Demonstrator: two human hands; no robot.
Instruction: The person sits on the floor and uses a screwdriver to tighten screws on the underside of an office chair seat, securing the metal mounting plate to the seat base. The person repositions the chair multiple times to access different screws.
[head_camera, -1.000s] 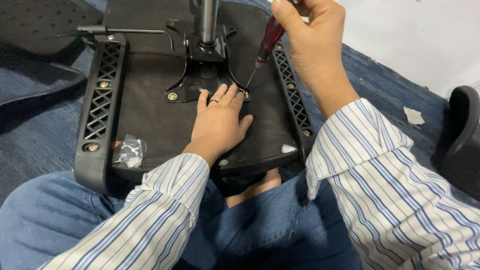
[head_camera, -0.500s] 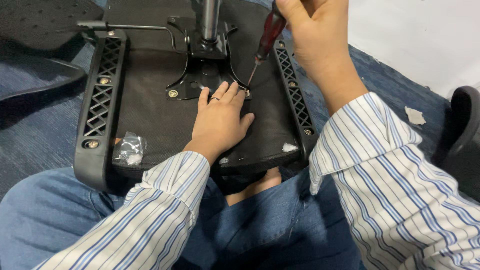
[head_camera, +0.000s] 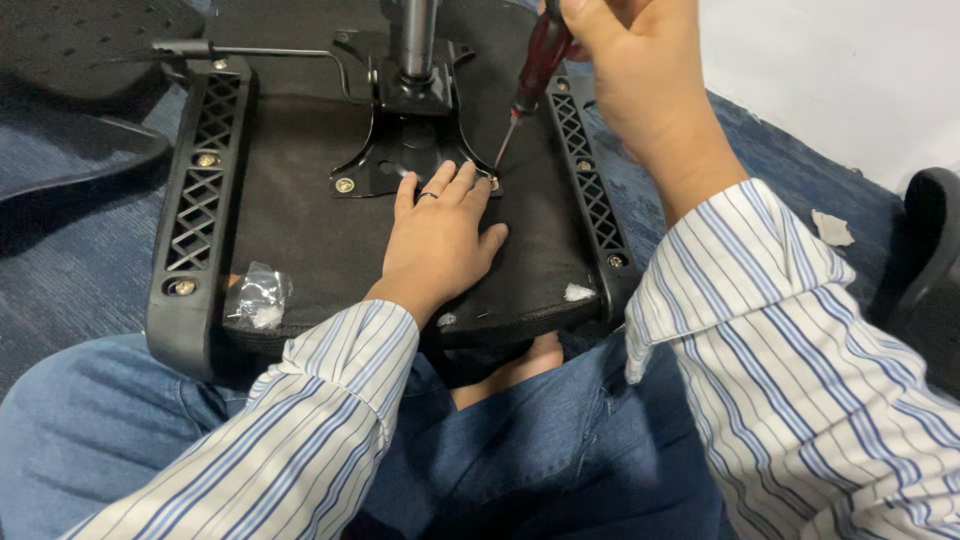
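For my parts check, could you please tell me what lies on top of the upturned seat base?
A metal plate, a crumpled plastic bag and the left hand; anything under the palm is hidden.

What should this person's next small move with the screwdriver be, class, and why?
Probably turn the screwdriver in place. Its tip sits at the screw on the metal plate, the right hand grips the handle, and the left hand lies flat on the seat base beside it.

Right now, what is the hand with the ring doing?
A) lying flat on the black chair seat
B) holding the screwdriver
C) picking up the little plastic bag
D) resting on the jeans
A: the left hand lies flat on the chair seat, while the right hand holds the screwdriver.
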